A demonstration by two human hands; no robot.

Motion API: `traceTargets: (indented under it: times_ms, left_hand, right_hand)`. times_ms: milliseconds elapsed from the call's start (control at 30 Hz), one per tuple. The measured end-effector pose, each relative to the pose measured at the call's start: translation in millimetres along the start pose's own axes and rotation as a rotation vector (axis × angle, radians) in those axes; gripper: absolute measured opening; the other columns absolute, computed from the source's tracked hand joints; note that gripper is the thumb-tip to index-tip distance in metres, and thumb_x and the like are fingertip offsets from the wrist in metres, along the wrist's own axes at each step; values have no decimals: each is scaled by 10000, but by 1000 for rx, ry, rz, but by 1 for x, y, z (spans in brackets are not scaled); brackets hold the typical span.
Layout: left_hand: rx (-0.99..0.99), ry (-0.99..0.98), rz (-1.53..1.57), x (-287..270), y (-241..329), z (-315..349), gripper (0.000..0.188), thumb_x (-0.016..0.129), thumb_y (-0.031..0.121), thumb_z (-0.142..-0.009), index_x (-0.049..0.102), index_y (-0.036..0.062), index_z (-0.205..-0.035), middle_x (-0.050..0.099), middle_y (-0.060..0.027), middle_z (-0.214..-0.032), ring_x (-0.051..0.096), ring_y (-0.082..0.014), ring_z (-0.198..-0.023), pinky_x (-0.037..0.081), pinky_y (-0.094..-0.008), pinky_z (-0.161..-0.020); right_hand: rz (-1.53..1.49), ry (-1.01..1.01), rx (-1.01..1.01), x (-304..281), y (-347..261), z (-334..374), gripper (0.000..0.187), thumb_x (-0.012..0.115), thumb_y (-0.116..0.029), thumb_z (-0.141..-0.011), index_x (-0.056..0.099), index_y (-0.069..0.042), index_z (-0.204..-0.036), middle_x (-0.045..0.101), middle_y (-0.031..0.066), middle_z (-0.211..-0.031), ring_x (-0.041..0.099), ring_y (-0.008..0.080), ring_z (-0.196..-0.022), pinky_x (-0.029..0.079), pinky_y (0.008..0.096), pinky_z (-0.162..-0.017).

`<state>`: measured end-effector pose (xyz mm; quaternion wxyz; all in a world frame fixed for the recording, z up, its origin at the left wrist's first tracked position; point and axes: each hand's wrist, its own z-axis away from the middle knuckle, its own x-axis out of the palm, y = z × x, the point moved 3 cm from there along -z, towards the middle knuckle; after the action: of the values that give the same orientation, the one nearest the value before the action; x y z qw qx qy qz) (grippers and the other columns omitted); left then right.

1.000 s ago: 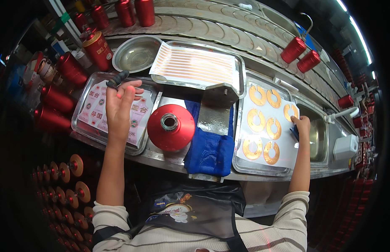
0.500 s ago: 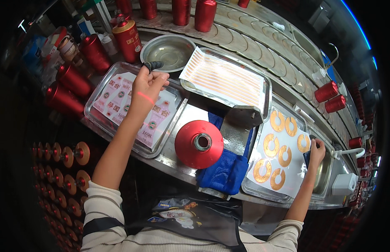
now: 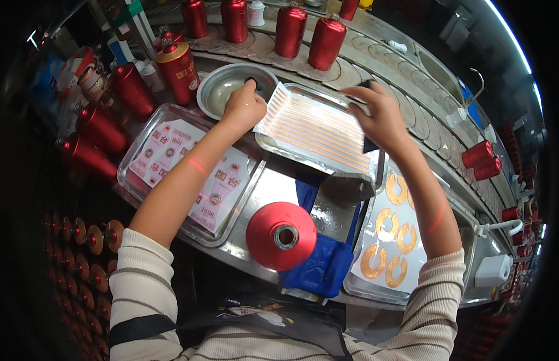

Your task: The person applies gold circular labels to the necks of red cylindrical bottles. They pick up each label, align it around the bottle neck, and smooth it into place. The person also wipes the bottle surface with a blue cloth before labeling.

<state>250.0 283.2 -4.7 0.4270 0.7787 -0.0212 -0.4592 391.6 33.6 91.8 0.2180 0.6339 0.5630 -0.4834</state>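
Observation:
My left hand [image 3: 244, 109] is closed, fingertips pinched together, between the metal bowl [image 3: 205, 99] and the left edge of a white sheet with copper-coloured strips [image 3: 315, 123]; anything in the pinch is hidden. A black covering shows on one finger. Above the sheet's right end, my right hand [image 3: 378, 115] stretches some fingers leftward, one with a black covering, while a dark flat piece [image 3: 369, 145] sticks out below its palm. A red bottle [image 3: 281, 236] with an uncapped neck rests before me against a blue cloth [image 3: 318, 265], touched by neither hand.
Pink-and-white printed labels [image 3: 216, 198] lie in a left metal tray [image 3: 126, 174]. Gold C-shaped labels [image 3: 374, 260] cover a sheet at right. A metal bracket [image 3: 345, 188] stands beyond the bottle. Red bottles [image 3: 327, 43] ride a plated conveyor [image 3: 375, 69]; others crowd the left.
My right hand has left the gold labels' edge and come to the strip sheet, the dark piece moving with it. My left hand has shifted right, off the pink labels. Conveyor bottles have moved right.

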Motion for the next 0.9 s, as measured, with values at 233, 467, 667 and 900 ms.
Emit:
traceTargets:
  times_ms: [233, 467, 667, 900]
  left_hand:
    - [-9, -4, 54, 11, 7, -4, 135, 617, 44, -769, 541, -20, -859, 685, -208, -775, 674, -417, -808, 524, -463, -752]
    - [-214, -114, 314, 17, -23, -12, 470, 712, 1, -787, 461, -63, -1179, 717, -157, -875, 699, -203, -814, 539, -308, -716]
    - [-266, -200, 475, 12, -16, -10, 552, 731, -9, -777, 430, -92, -1232, 711, -165, -903, 683, -189, -806, 520, -284, -675]
    - [-205, -160, 410, 16, -20, -12, 599, 773, 48, -705, 459, -112, -1190, 731, -144, -856, 705, -193, -793, 531, -298, -710]
  right_hand:
    - [95, -343, -193, 103, -31, -79, 489, 687, -92, -843, 664, -294, -1288, 578, 150, -1030, 652, 345, -873, 515, 460, -741]
    - [18, -474, -305, 132, -37, -94, 367, 668, -74, -832, 724, -227, -1161, 599, 126, -1051, 647, 343, -924, 520, 449, -790]
    - [-45, -426, -336, 130, -34, -93, 247, 652, -71, -828, 744, -176, -1031, 618, 110, -986, 648, 333, -922, 519, 445, -788]
    - [-25, -489, -314, 127, -36, -97, 269, 610, -80, -818, 759, -182, -1017, 650, 99, -1011, 655, 322, -982, 524, 436, -849]
